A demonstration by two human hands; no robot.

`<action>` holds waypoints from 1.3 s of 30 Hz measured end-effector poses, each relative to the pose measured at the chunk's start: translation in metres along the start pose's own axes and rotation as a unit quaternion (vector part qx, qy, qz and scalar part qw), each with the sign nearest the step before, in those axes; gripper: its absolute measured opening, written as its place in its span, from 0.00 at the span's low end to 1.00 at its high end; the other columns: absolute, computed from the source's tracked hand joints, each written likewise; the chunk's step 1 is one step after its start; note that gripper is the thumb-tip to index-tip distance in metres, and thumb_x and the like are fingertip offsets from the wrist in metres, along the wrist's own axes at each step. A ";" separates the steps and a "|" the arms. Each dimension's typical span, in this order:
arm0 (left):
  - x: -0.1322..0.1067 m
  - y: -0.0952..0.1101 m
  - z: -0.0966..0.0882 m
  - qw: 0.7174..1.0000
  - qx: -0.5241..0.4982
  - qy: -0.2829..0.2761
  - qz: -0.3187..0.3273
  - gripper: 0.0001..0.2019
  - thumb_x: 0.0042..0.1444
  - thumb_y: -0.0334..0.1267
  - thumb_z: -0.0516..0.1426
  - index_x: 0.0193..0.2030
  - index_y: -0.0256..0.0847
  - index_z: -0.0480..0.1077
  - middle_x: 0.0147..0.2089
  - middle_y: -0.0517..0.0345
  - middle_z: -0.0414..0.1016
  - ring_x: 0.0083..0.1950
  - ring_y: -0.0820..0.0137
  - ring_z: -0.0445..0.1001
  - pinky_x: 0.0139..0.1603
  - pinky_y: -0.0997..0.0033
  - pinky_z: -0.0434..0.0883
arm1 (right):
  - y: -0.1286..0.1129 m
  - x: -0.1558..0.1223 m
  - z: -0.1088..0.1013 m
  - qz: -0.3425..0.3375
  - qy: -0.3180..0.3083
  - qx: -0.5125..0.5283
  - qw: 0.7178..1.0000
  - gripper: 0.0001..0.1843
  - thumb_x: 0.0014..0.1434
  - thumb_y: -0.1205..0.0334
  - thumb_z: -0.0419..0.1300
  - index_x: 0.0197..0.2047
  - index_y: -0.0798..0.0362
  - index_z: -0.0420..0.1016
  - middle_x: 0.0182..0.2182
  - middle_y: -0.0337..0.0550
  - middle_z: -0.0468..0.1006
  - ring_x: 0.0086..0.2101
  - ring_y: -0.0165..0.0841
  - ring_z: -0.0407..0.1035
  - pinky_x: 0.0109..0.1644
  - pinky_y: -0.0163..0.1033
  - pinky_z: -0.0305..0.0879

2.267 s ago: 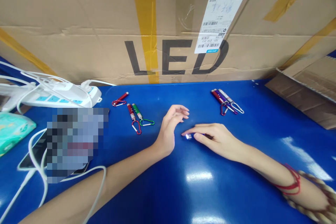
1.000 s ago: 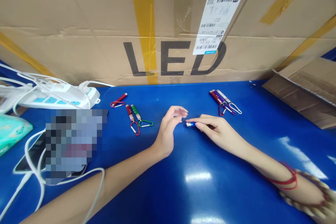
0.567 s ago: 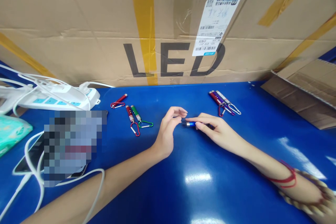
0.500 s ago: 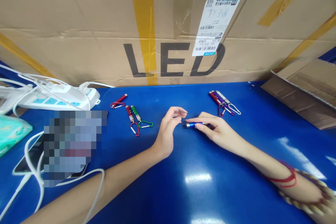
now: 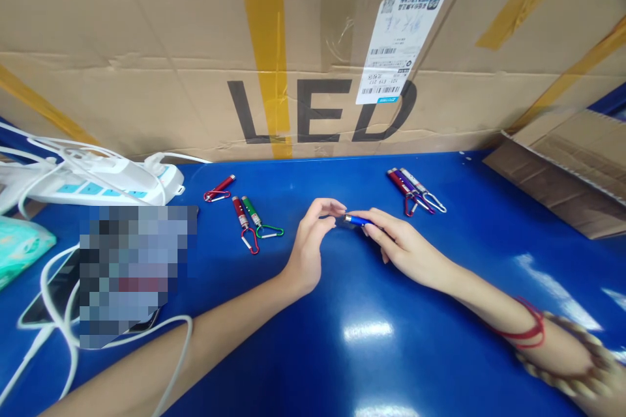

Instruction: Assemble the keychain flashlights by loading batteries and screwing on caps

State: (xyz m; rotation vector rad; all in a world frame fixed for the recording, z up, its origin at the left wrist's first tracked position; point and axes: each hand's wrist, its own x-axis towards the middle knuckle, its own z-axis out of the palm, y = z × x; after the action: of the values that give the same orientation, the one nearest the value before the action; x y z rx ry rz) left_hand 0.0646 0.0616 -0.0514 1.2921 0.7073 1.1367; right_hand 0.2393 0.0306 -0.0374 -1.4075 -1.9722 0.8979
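Observation:
Between the thumb and fingers of my right hand [image 5: 394, 234] is a small blue keychain flashlight [image 5: 358, 220]. Its silver end points left, toward my left hand. My left hand [image 5: 315, 234] is curved with thumb and fingers apart, holding nothing, its fingertips very close to that silver end; whether they touch it I cannot tell. Left of it lie a red flashlight [image 5: 240, 212] and a green flashlight [image 5: 252, 210] with carabiner clips, and another red flashlight [image 5: 223, 186] farther back. Behind my right hand, a red, a purple and a white flashlight [image 5: 412, 181] lie side by side.
A large cardboard box [image 5: 171, 78] marked LED stands along the back of the blue table [image 5: 293, 365]. At the left are a white power strip [image 5: 110, 190], white cables, a phone [image 5: 53, 296] and a blurred-out item. An open carton [image 5: 552, 182] sits at the right.
The blue flashlight has turned in my right hand and its silver end has risen toward my left fingertips. My left hand has hardly moved.

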 end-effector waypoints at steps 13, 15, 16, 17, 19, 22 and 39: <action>0.000 0.001 0.000 1.000 0.004 -0.002 -0.006 0.09 0.54 0.34 0.47 0.39 0.38 0.66 0.42 0.53 0.67 0.49 0.63 0.65 0.50 0.66 0.61 | -0.006 0.002 0.000 -0.049 0.000 -0.064 0.997 0.16 0.66 0.61 0.46 0.52 0.51 0.69 0.42 0.46 0.71 0.44 0.35 0.68 0.51 0.42 0.62; 0.000 0.001 0.000 1.000 0.006 -0.003 -0.005 0.09 0.54 0.34 0.47 0.39 0.38 0.66 0.42 0.52 0.67 0.49 0.63 0.65 0.50 0.66 0.61 | -0.005 0.002 0.001 -0.041 0.000 -0.068 0.997 0.16 0.66 0.59 0.47 0.52 0.51 0.69 0.42 0.46 0.71 0.43 0.35 0.68 0.50 0.43 0.63; 0.000 0.001 0.000 1.000 0.006 -0.004 -0.005 0.10 0.54 0.34 0.46 0.39 0.38 0.66 0.42 0.52 0.67 0.49 0.63 0.65 0.50 0.66 0.61 | -0.005 0.002 0.001 -0.037 0.001 -0.069 0.997 0.16 0.66 0.59 0.47 0.52 0.51 0.69 0.42 0.46 0.71 0.42 0.35 0.68 0.49 0.43 0.63; 0.000 0.001 0.000 1.000 0.007 -0.004 -0.004 0.10 0.54 0.35 0.46 0.39 0.38 0.66 0.42 0.52 0.67 0.49 0.63 0.65 0.50 0.66 0.61 | -0.004 0.001 0.001 -0.036 0.003 -0.070 0.997 0.16 0.66 0.58 0.47 0.52 0.51 0.69 0.41 0.46 0.71 0.42 0.35 0.68 0.49 0.43 0.64; 0.000 0.001 0.000 1.000 0.007 -0.003 -0.004 0.10 0.54 0.35 0.46 0.39 0.38 0.65 0.42 0.52 0.67 0.49 0.63 0.65 0.50 0.66 0.61 | -0.003 0.000 0.002 -0.042 0.007 -0.073 0.996 0.16 0.66 0.59 0.47 0.51 0.51 0.70 0.41 0.45 0.72 0.42 0.35 0.68 0.49 0.43 0.64; 0.000 0.002 0.001 1.000 0.005 -0.001 -0.006 0.10 0.53 0.35 0.46 0.39 0.37 0.65 0.41 0.52 0.66 0.48 0.63 0.65 0.50 0.65 0.61 | -0.002 -0.001 0.002 -0.059 0.007 -0.080 0.995 0.15 0.66 0.60 0.47 0.50 0.51 0.71 0.41 0.45 0.72 0.42 0.34 0.68 0.49 0.42 0.63; 0.000 0.001 0.000 1.000 0.012 0.000 -0.009 0.10 0.54 0.35 0.47 0.39 0.37 0.65 0.41 0.52 0.67 0.48 0.63 0.65 0.51 0.66 0.61 | -0.006 -0.001 0.002 -0.066 0.009 -0.092 0.994 0.16 0.66 0.60 0.46 0.50 0.50 0.71 0.42 0.44 0.74 0.43 0.34 0.69 0.49 0.40 0.65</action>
State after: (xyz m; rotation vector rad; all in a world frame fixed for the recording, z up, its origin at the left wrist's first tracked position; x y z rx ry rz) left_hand 0.0645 0.0616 -0.0503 1.3047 0.7332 1.1161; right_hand 0.2344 0.0281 -0.0341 -1.3589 -2.1522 0.6564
